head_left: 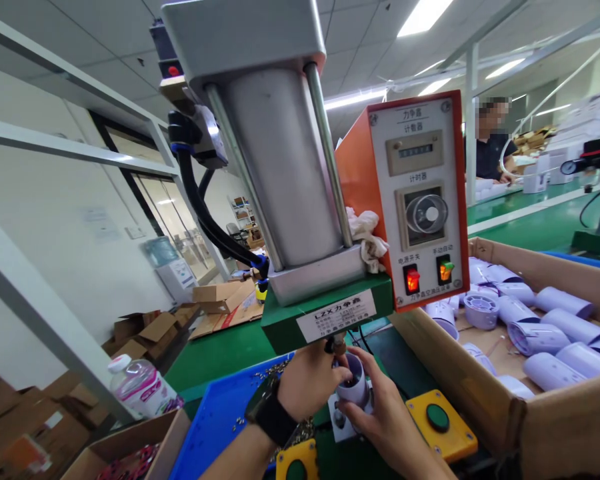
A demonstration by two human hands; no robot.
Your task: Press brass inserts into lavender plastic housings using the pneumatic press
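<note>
Below the head of a pneumatic press [285, 160], a pale lavender plastic cylinder [359, 393] stands on a small metal fixture [339, 427]. My right hand [380, 407] is wrapped around the cylinder's right side, thumb in front and fingers behind. My left hand [310, 380], with a dark watch [273, 410] at the wrist, reaches in from the left. Its fingers are bent together at the cylinder's open mouth, under the press's ram. Whatever those fingertips pinch is hidden inside the rim.
Yellow button boxes [441, 425] flank the fixture. A blue tray [215, 417] with small metal parts lies left. On the right, a cardboard box [565, 427] holds several similar cylinders. An orange control box [415, 200] adjoins the press. A person [493, 143] works behind.
</note>
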